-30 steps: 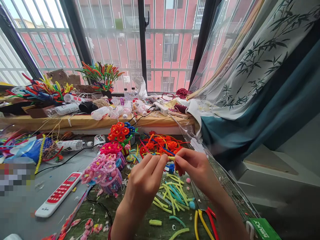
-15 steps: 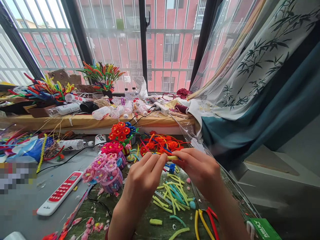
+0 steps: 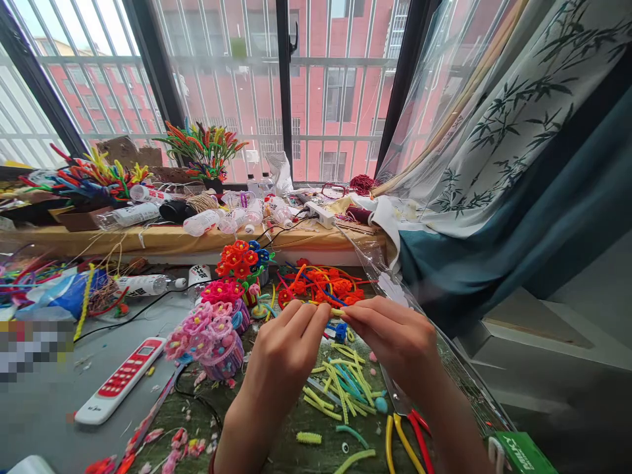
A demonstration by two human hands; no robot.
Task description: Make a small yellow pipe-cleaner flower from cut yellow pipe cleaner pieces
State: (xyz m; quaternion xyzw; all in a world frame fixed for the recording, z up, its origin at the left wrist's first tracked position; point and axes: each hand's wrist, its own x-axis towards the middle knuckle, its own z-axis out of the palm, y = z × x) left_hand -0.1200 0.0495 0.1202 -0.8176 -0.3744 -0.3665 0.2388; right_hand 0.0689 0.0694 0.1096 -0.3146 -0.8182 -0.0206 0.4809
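Both hands are raised over the cluttered table, their fingertips close together. A short yellow pipe cleaner (image 3: pixel 338 312) runs between them. My left hand (image 3: pixel 289 345) pinches one end of it, and my right hand (image 3: pixel 397 336) pinches the other; the fingertips are partly hidden behind the knuckles. Below the hands lies a loose pile of cut yellow-green and blue pipe cleaner pieces (image 3: pixel 345 385). A short, thick yellow-green coil (image 3: pixel 309 438) rests closer to me. Behind the hands is a heap of orange-red pipe cleaner flowers (image 3: pixel 340 284).
Pink pipe cleaner flowers in a striped pot (image 3: pixel 220 359) stand left of my hands, near a white remote control (image 3: pixel 121 382). Pliers with yellow and red handles (image 3: pixel 407 444) lie at the front right, beside a green box (image 3: pixel 526 451). Plastic bottles (image 3: pixel 202 222) lie along the windowsill.
My right hand's fingertips have shifted slightly left, nearer my left hand, and less of the yellow pipe cleaner shows between them. Everything else looks the same apart from a slight shift of view.
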